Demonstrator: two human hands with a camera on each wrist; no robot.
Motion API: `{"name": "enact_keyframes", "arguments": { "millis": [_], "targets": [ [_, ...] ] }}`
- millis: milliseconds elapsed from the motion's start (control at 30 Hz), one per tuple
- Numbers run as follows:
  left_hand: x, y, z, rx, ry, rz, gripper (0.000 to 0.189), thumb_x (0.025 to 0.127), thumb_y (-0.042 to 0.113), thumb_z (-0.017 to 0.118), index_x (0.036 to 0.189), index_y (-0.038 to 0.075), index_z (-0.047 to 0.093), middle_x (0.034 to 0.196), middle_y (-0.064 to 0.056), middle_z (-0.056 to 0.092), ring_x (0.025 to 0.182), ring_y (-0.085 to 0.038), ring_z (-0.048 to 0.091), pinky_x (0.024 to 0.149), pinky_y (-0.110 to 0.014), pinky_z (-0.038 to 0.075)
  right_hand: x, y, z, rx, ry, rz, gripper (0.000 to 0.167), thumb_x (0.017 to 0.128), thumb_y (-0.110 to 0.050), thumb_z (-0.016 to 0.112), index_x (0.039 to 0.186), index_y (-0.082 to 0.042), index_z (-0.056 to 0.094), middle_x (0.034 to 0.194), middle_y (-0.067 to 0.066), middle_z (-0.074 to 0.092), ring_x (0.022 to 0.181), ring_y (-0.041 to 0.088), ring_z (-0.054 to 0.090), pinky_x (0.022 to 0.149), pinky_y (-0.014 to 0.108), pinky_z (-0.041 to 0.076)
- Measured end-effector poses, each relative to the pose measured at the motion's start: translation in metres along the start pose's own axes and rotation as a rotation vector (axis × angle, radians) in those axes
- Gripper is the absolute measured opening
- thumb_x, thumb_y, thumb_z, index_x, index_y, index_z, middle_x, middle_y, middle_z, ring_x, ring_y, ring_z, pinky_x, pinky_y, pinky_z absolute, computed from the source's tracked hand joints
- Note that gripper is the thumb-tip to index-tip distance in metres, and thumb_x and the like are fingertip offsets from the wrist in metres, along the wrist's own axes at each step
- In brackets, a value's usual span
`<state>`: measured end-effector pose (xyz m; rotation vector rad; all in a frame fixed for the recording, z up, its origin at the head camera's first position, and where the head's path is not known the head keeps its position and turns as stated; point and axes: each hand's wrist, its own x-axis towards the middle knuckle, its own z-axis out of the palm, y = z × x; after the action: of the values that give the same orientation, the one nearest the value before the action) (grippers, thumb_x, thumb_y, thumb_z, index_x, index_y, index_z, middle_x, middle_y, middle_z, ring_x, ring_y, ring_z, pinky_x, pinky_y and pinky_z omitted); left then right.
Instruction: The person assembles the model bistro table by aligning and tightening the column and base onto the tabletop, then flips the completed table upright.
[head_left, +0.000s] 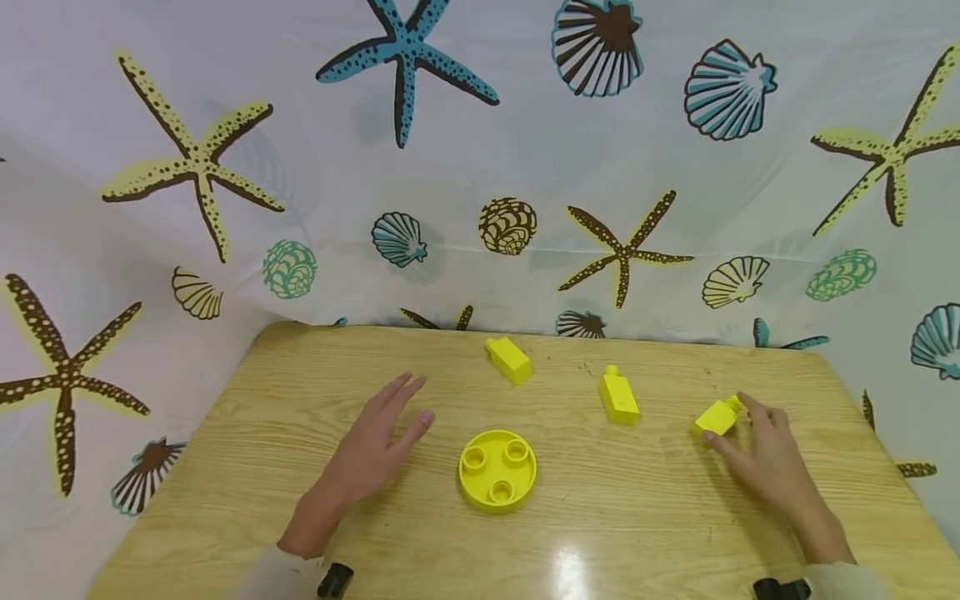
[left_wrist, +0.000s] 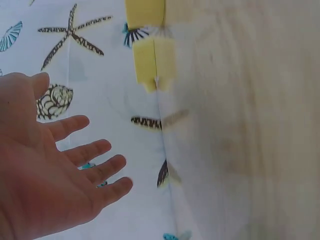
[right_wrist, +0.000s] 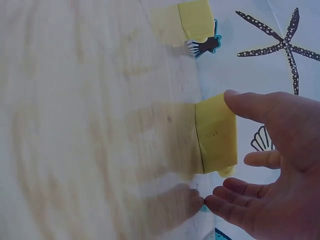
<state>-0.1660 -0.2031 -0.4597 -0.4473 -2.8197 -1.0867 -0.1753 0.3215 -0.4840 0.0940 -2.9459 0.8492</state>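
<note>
My right hand (head_left: 772, 462) is at a yellow rectangular block (head_left: 716, 418) with a small knob on one end, lying on the table. The thumb touches the block's near corner and the index finger reaches round to the knob end, pinching it. In the right wrist view the block (right_wrist: 217, 134) shows raised digits on its face. My left hand (head_left: 375, 446) hovers over the table with straight, spread fingers, holding nothing. Right of it lies a round yellow base (head_left: 491, 467) with a raised rim and three ring-shaped sockets.
Two similar yellow blocks lie farther back, one (head_left: 510, 361) behind the round base and another (head_left: 618, 398) between it and my right hand. The wooden table (head_left: 600, 517) ends at the back against a white cloth (head_left: 465, 175) printed with starfish and shells.
</note>
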Motion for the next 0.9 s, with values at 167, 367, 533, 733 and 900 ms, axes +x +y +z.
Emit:
{"name": "enact_keyframes", "arguments": {
  "millis": [167, 367, 533, 733, 900],
  "targets": [
    [-0.003, 0.018, 0.018, -0.164, -0.093, -0.026, 0.065, 0.108, 0.049, 0.048, 0.159, 0.012, 0.037, 0.164, -0.016, 0.031, 0.15, -0.04, 0.028, 0.118, -0.066, 0.027, 0.004, -0.004, 0.004, -0.001, -0.016, 0.006, 0.089, 0.097, -0.039, 0.072, 0.152, 0.016, 0.029, 0.135, 0.044, 0.037, 0.119, 0.061, 0.045, 0.095, 0.076, 0.042],
    [-0.002, 0.031, 0.037, -0.256, -0.15, -0.068, 0.066, 0.105, 0.048, 0.055, 0.159, 0.012, 0.038, 0.162, -0.012, 0.036, 0.149, -0.035, 0.032, 0.12, -0.06, 0.027, 0.004, -0.004, 0.007, -0.012, 0.018, -0.013, 0.081, 0.094, -0.031, 0.077, 0.145, 0.019, 0.038, 0.126, 0.04, 0.046, 0.113, 0.053, 0.051, 0.094, 0.07, 0.045],
    [-0.003, 0.039, 0.047, -0.301, -0.199, -0.106, 0.073, 0.1, 0.045, 0.066, 0.159, 0.012, 0.038, 0.161, -0.011, 0.038, 0.147, -0.035, 0.037, 0.119, -0.059, 0.031, 0.003, -0.006, 0.01, 0.016, 0.054, -0.018, 0.073, 0.095, -0.028, 0.075, 0.142, 0.018, 0.043, 0.121, 0.036, 0.05, 0.107, 0.047, 0.056, 0.089, 0.063, 0.052],
    [-0.004, 0.045, 0.053, -0.31, -0.238, -0.12, 0.087, 0.09, 0.044, 0.08, 0.159, 0.01, 0.037, 0.156, -0.015, 0.044, 0.142, -0.036, 0.044, 0.115, -0.057, 0.038, 0.001, -0.013, 0.009, 0.067, 0.086, 0.005, 0.065, 0.097, -0.029, 0.072, 0.139, 0.015, 0.049, 0.119, 0.033, 0.047, 0.104, 0.044, 0.058, 0.088, 0.057, 0.057],
    [-0.001, 0.044, 0.059, -0.228, -0.281, -0.096, 0.102, 0.079, 0.043, 0.09, 0.156, 0.002, 0.038, 0.153, -0.017, 0.045, 0.14, -0.037, 0.044, 0.115, -0.056, 0.038, 0.0, -0.019, 0.009, 0.109, 0.083, 0.03, 0.063, 0.096, -0.03, 0.072, 0.138, 0.013, 0.051, 0.12, 0.031, 0.045, 0.106, 0.046, 0.061, 0.09, 0.053, 0.058]
  ]
}}
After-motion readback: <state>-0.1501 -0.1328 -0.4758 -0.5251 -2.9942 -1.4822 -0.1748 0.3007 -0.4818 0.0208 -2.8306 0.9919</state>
